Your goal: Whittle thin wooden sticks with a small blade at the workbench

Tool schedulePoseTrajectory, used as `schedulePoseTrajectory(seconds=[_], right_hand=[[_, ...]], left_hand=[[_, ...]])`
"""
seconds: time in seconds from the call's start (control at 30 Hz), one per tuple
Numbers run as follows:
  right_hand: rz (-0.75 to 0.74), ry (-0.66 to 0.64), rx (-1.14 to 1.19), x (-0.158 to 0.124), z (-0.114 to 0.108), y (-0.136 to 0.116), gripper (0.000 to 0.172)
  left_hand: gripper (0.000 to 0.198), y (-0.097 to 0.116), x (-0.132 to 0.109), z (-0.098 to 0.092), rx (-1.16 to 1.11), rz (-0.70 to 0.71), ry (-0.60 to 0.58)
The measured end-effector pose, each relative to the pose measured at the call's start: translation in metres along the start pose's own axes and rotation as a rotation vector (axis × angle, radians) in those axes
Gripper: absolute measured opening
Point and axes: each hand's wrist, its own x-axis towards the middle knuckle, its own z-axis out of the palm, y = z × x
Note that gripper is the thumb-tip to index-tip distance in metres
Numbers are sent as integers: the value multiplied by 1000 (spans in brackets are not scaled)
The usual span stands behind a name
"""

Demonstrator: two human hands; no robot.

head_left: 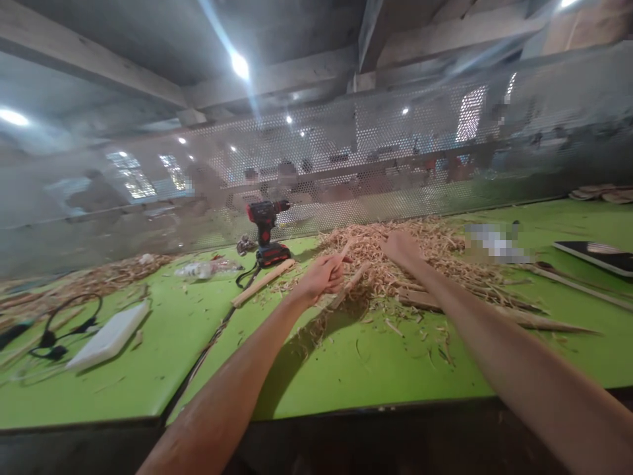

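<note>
My left hand (pixel 322 277) is closed around a short, pale wooden stick (pixel 348 248), whose end sticks up beyond the fingers. My right hand (pixel 401 249) is at the large heap of wood shavings (pixel 366 237), its fingers drawn together; what they hold, if anything, is hidden. Beneath and just right of my left hand, a wooden strip (pixel 350 285) slants at the near edge of the heap. Longer pieces of wood, one a tapering stick (pixel 548 321), lie under my right forearm.
A cordless drill (pixel 267 232) stands upright behind a flat wooden strip (pixel 262 284). To the left are a white power strip (pixel 109 338), a black cable (pixel 49 336) and a clear plastic bottle (pixel 208 268). A tablet-like device (pixel 596 256) lies far right. A perforated metal screen (pixel 326 178) borders the green table (pixel 376 376).
</note>
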Motion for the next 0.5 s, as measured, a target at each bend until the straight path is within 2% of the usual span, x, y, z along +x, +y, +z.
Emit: schedulePoseTrajectory(seconds=[0.13,0.23,0.33,0.5], right_hand=[[-153,-142,-4,-15,4,-31,34],[-206,-163,-65,-26,6,-49,33],[-193,-126,-82,-28,6,-51,35],[-162,-123,-71,-25,9,-43,31]], left_hand=[[26,1,-1,-3,-17,-19,27],[26,3,-2,1,-11,-53,19],[26,4,-2,7,37,-74,39],[28,-2,3,8,156,-69,150]])
